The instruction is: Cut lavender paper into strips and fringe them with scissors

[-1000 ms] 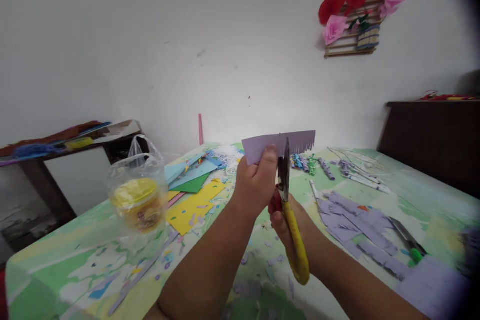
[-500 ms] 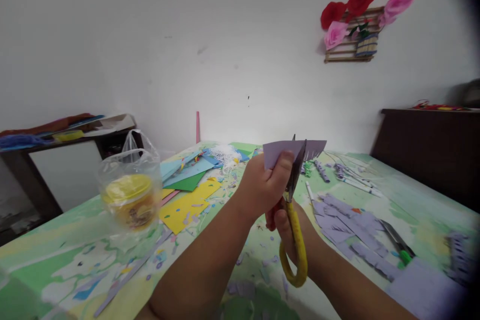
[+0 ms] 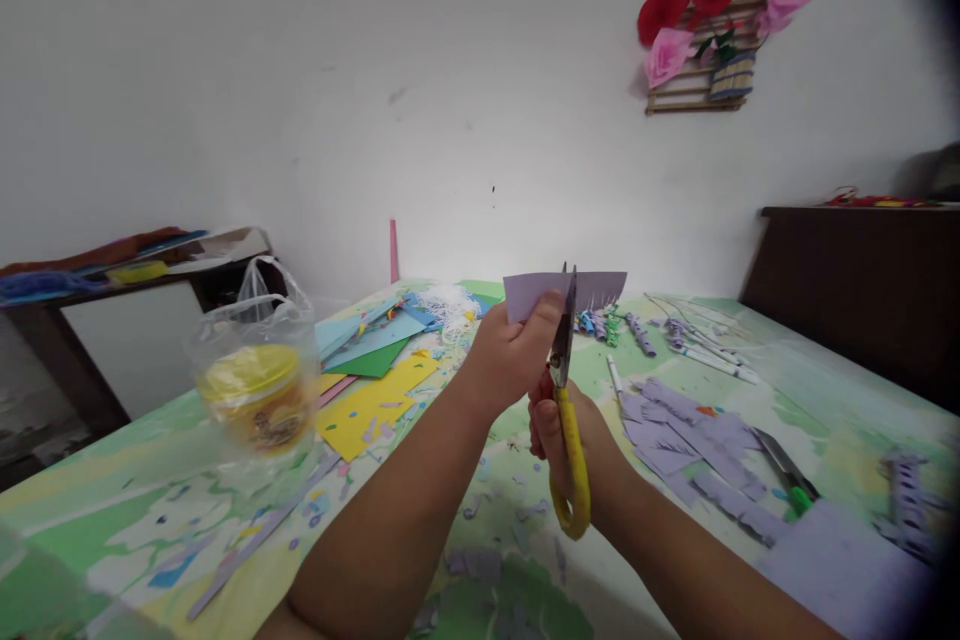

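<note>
A strip of light purple paper (image 3: 529, 292) is pinched between the thumb and fingers of my left hand (image 3: 510, 355). Its lower edge on the right side is cut into a short fringe. My right hand (image 3: 574, 435) grips scissors (image 3: 574, 470) with one yellow and one red handle. Their blades point up and straddle the paper just right of my left thumb. Below and to the right, several fringed purple paper strips (image 3: 690, 430) lie on the table.
At left stands a yellow-lidded tub (image 3: 259, 395) in a clear plastic bag. Yellow paper (image 3: 375, 405) and blue sheets lie beyond it. A green-handled cutter or scissors (image 3: 787, 470) rests at right, by a purple sheet (image 3: 840, 560). Paper scraps litter the patterned tablecloth.
Both hands, the purple paper and the scissors have shifted a little left in view. The scissor blades and handles look closer together than before.
</note>
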Action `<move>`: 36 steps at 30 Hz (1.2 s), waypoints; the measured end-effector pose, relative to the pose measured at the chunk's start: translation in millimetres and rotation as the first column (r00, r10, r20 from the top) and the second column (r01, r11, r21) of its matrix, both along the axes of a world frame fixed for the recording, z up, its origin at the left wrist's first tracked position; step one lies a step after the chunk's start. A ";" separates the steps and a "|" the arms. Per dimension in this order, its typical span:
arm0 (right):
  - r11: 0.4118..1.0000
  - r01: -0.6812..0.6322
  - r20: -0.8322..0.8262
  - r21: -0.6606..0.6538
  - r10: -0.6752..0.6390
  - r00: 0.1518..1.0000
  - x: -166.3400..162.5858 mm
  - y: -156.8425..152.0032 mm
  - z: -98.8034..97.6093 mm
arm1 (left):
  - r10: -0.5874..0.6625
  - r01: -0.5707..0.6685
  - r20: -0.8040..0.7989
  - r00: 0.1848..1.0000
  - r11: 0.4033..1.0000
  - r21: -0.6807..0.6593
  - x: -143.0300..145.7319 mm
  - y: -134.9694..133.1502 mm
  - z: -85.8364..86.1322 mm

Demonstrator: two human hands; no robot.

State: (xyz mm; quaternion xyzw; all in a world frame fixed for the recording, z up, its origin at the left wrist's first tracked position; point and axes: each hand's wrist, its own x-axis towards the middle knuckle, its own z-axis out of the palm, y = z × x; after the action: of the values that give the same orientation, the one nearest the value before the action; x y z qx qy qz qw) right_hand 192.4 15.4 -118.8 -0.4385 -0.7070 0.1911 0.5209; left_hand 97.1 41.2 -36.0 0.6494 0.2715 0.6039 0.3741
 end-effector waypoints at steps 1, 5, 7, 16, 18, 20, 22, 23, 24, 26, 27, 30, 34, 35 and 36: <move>1.000 0.004 -0.006 -0.004 -0.004 1.000 0.5 0.8 -0.2 | -0.014 0.014 0.023 1.000 1.000 -0.010 0.0 1.9 -0.2; 1.000 0.018 -0.036 -0.017 -0.018 0.999 3.4 4.0 -0.1 | -0.111 0.114 0.063 0.992 0.992 -0.054 -2.8 5.5 3.9; 0.999 0.020 -0.058 -0.030 -0.021 0.998 4.0 6.5 -2.1 | -0.163 0.167 0.057 0.985 0.983 -0.080 -3.6 5.2 6.2; 0.996 -0.041 -0.208 -0.076 0.024 0.978 -5.0 9.6 -16.8 | -0.027 0.027 -0.040 0.999 1.000 -0.013 -4.1 5.4 -0.3; 0.993 -0.099 -0.216 -0.070 0.082 0.973 -6.3 6.9 -15.7 | -0.011 0.012 -0.064 0.998 1.000 0.008 -4.3 4.6 -0.4; 0.989 -0.138 -0.217 -0.060 0.122 0.969 -6.6 5.1 -14.6 | -0.003 0.005 -0.074 0.997 1.000 0.020 -3.5 3.5 0.3; 0.987 -0.149 -0.211 -0.055 0.134 0.968 -6.0 4.7 -14.1 | 0.009 -0.007 -0.072 0.997 1.000 0.031 -2.2 2.6 1.3; 0.988 -0.147 -0.207 -0.054 0.133 0.969 -5.4 4.8 -14.0 | 0.015 -0.012 -0.078 0.997 0.999 0.038 -1.9 2.1 2.0; 0.988 -0.144 -0.202 -0.057 0.130 0.971 -4.7 5.1 -13.9 | 0.018 -0.014 -0.093 0.996 0.999 0.047 -1.9 1.6 3.1; 0.988 -0.138 -0.188 -0.066 0.123 0.974 -3.0 5.7 -13.1 | 0.028 -0.021 -0.132 0.991 0.998 0.057 -3.1 0.4 5.8; 0.988 -0.135 -0.179 -0.070 0.121 0.976 -2.1 5.8 -12.4 | 0.036 -0.028 -0.152 0.988 0.998 0.057 -4.1 -0.2 7.3; 0.988 -0.134 -0.146 -0.075 0.122 0.982 0.0 5.5 -9.6 | 0.063 -0.053 -0.192 0.979 0.997 0.058 -6.9 -1.6 10.5; 0.989 -0.135 -0.113 -0.063 0.128 0.985 1.6 6.4 -8.5 | 0.087 -0.054 -0.257 0.962 0.990 0.133 -6.9 -1.2 9.0; 0.989 -0.134 -0.109 -0.058 0.127 0.986 1.8 7.1 -9.0 | 0.090 -0.052 -0.265 0.960 0.988 0.145 -6.4 -0.9 8.1; 0.990 -0.131 -0.106 -0.052 0.125 0.986 1.9 7.8 -9.6 | 0.089 -0.051 -0.262 0.961 0.988 0.149 -5.8 -0.7 7.3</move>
State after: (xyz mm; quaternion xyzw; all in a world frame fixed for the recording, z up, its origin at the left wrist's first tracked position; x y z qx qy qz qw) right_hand 194.4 23.2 -128.5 -0.3967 -0.7001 0.2671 0.5302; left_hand 91.3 40.5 -28.7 0.7398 0.2990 0.5410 0.2656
